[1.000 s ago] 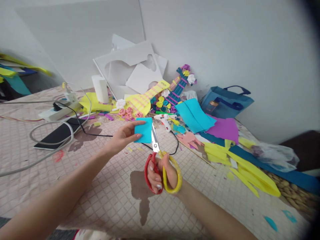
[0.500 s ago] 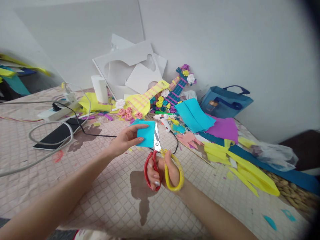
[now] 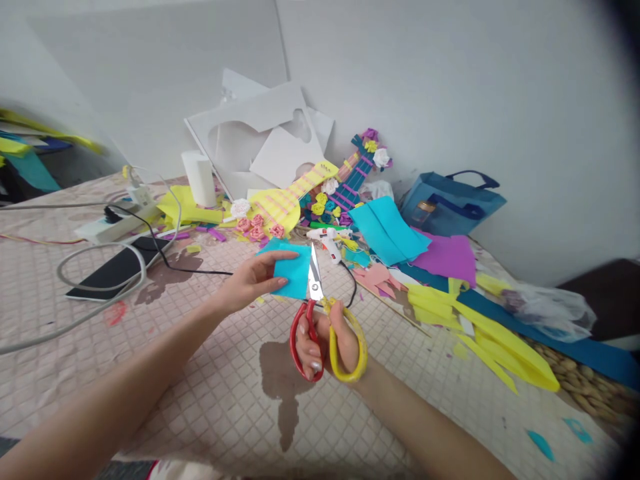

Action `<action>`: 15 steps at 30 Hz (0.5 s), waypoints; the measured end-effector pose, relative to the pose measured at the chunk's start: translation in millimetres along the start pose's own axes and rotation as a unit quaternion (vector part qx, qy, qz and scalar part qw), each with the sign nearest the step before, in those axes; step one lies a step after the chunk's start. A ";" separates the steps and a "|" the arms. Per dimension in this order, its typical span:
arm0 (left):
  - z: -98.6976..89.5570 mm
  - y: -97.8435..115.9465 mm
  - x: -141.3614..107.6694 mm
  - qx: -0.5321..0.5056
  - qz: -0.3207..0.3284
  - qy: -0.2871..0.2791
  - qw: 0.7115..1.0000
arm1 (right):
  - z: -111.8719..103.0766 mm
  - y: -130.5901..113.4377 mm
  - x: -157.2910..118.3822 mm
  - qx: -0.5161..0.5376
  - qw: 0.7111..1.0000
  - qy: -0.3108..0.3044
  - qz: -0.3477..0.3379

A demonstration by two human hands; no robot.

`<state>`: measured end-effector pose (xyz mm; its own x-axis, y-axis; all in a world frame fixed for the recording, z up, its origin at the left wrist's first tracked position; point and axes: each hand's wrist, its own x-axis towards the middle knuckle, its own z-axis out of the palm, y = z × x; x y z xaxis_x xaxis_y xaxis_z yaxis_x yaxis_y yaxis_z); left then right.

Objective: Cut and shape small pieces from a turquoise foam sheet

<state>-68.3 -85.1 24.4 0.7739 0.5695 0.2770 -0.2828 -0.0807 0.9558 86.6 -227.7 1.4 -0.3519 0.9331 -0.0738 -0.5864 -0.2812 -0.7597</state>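
Note:
Near the middle of the view, my left hand (image 3: 255, 277) pinches a folded turquoise sheet (image 3: 298, 272) between thumb and fingers. My right hand (image 3: 325, 341) is closed round the handles of a pair of scissors (image 3: 315, 283), one loop red and the other yellow. The blades point up along the sheet's right edge; whether they touch it is hard to tell. Just behind the blades, a white glue gun (image 3: 327, 243) lies on the table.
At the back are a yellow paper guitar (image 3: 280, 203), a blue paper guitar (image 3: 354, 181), flowers and white boards (image 3: 260, 120). A blue bag (image 3: 450, 203), coloured sheets and yellow strips (image 3: 505, 340) lie right. Left are a power strip (image 3: 113, 223), cables and a black tablet-like object (image 3: 117, 270).
The turquoise sheet has tilted slightly, its lower edge now a little lower. The scissors have shifted very slightly to the right at the pivot and red handle.

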 end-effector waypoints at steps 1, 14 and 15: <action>-0.4 -0.8 -0.2 0.004 -0.001 -0.007 1.000 | -0.1 -0.9 0.0 0.001 1.000 0.000 -0.002; -1.1 -0.3 0.5 0.002 0.012 -0.032 0.999 | -0.4 -1.2 -2.1 0.037 0.999 -0.017 -0.021; -1.1 0.1 0.3 0.002 0.011 -0.032 0.999 | -0.3 -1.4 -2.2 0.037 0.999 -0.020 -0.024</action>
<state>-68.7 -83.9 24.4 0.8019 0.5146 0.3035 -0.2983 -0.0952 0.9497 88.3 -229.3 2.4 -0.3497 0.9368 -0.0106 -0.6550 -0.2526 -0.7121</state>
